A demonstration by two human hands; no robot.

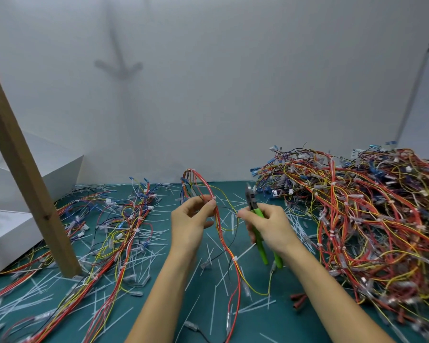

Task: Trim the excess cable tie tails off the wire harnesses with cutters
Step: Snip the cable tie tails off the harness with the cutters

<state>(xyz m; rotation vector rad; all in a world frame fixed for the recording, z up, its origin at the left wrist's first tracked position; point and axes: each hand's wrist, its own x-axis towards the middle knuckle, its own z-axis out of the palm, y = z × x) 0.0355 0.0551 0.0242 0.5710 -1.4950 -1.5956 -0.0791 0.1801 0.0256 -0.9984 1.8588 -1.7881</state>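
My left hand (191, 219) pinches a wire harness (229, 253) of red, yellow and black wires just below a white cable tie (213, 198), holding it up over the green mat. The harness arches up behind my fingers and trails down toward me, with another tie (234, 258) lower on it. My right hand (270, 226) grips green-handled cutters (259, 233), jaws pointing up and away, a little right of the harness. A thin tie tail lies near my right fingertips; whether I hold it is unclear.
A big tangled pile of harnesses (357, 214) fills the right side. More harnesses (114, 224) lie spread at the left. Cut white tie tails (144, 258) litter the green mat (258, 318). A slanted wooden post (27, 174) and white boxes (8, 226) stand at the left.
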